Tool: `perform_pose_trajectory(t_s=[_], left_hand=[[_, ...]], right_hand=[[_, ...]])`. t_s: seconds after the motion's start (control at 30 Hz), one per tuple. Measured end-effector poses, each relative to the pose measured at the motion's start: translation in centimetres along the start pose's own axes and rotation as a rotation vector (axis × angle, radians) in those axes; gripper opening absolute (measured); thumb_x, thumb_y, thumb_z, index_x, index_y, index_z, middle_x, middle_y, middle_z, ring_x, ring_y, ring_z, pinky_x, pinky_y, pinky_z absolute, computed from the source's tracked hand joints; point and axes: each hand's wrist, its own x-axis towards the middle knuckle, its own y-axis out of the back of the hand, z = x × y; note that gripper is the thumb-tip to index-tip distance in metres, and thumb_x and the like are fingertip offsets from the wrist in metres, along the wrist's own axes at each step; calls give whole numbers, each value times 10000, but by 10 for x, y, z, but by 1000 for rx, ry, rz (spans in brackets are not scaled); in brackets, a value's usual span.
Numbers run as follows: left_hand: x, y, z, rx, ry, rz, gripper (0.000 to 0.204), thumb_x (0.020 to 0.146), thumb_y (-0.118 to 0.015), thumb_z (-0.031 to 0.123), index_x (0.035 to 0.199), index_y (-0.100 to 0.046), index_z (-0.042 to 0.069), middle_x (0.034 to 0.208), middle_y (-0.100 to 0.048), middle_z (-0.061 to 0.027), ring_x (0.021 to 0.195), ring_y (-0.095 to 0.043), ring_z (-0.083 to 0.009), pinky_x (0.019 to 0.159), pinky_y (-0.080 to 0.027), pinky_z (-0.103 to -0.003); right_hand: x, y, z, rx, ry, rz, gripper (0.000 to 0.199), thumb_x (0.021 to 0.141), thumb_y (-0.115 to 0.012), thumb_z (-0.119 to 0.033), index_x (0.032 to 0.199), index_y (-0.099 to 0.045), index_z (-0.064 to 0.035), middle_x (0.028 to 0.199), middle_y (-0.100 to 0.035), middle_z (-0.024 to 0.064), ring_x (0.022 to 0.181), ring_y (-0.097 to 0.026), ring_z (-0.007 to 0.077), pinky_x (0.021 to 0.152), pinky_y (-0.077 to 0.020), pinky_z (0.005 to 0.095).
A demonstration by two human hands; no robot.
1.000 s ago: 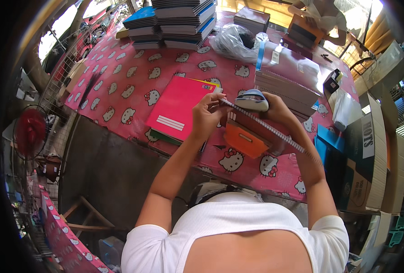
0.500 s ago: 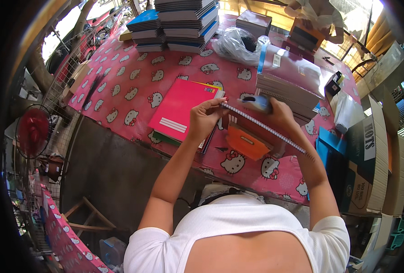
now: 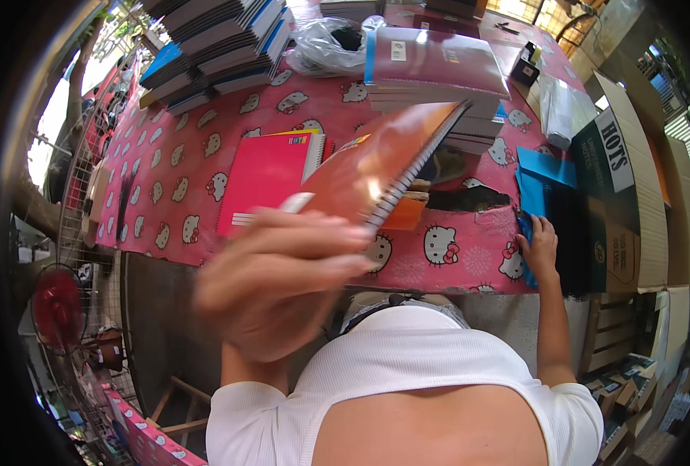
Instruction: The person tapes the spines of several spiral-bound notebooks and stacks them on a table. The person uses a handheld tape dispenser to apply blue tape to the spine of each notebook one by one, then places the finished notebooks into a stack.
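My left hand (image 3: 279,272), blurred and close to the camera, is closed on a spiral notebook (image 3: 376,167) with a glossy orange-brown cover. The notebook is raised above the table and tilted, its coil running along the lower right edge. At the table's right front edge, my right hand (image 3: 541,245) curls its fingers at something small and blue, too covered to name, beside a blue folder-like item (image 3: 547,182). A bright pink spiral notebook (image 3: 263,179) lies flat behind my left hand. An orange object (image 3: 403,213) is partly hidden under the raised notebook.
Beyond the raised notebook stands a stack of purple-covered notebooks (image 3: 434,62). Tall notebook stacks (image 3: 228,46) and a clear plastic bag (image 3: 325,46) are farther back. A large cardboard box (image 3: 624,194) borders the table's right side. A red fan (image 3: 59,307) stands at left.
The notebook has been lifted and turned toward me in my left hand. My right hand has left it and moved right to the table edge. The view has shifted too.
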Motion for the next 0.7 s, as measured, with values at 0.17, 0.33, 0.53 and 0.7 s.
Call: perform_pose_trajectory(t_s=[0.17,0.33,0.53,0.7], left_hand=[[-96,-66,-58,52,417,-210,173,715,-752,-37,848,-651,8,883,-697,-111,844,-672,-259,699,-549,-324],[-94,-75,-58,107,370,-78,211,706,-787,-27,864,-649,-11,920,-686,-135,861,-681,-217,711,-562,-293],[-97,-77,-60,55,351,-76,220,677,-739,-106,870,-673,-25,918,-681,-145,832,-694,-237,702,-565,-289],[-102,-75,-66,32,295,-58,235,667,-707,-129,872,-676,-19,919,-687,-137,839,-691,-246,734,-564,-310]], right_hand=[[9,14,-32,37,10,54,457,840,-664,-256,1226,-524,-54,1201,-529,156,1169,-481,329,983,-380,485],[-27,109,-144,882,288,-119,383,792,-692,-122,1145,-570,-36,1044,-570,155,955,-564,325,843,-474,395],[-48,133,-195,851,525,42,411,762,-740,-141,1125,-590,-22,1063,-577,154,961,-573,296,784,-498,375],[-49,119,-190,1336,196,-549,320,852,-678,-174,1118,-600,-13,982,-642,125,785,-619,248,706,-520,335]])
